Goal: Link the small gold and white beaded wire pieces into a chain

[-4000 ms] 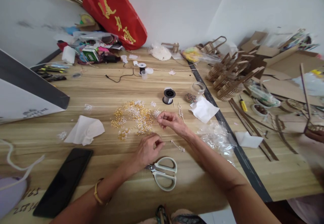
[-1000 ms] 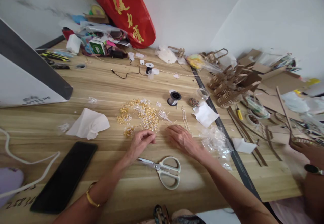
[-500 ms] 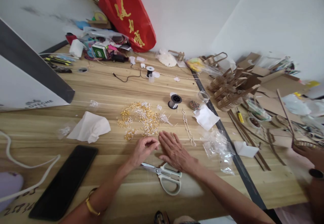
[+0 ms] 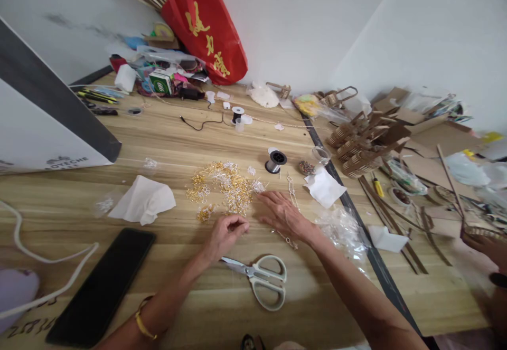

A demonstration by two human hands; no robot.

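Observation:
My left hand point(image 4: 225, 234) rests on the wooden table point(image 4: 166, 149) with its fingers pinched together on something too small to make out. My right hand point(image 4: 282, 214) lies flat with fingers stretched toward a heap of gold and silver findings point(image 4: 222, 186). A short beaded chain point(image 4: 285, 238) lies beside my right wrist, and another chain point(image 4: 292, 191) lies past the fingertips. White-handled scissors point(image 4: 259, 278) lie near me, just behind both hands.
A spool of thread point(image 4: 274, 161), a white paper scrap point(image 4: 325, 187), crumpled tissue point(image 4: 143, 200), a black phone point(image 4: 103, 285) and clear plastic bags point(image 4: 341, 228) surround the hands. Wooden basket pieces point(image 4: 360, 144) crowd the right. Another person's hand point(image 4: 485, 244) shows at the right edge.
My right hand has slid from beside the left hand forward and to the right, toward the findings heap. The left hand stays pinched in about the same place.

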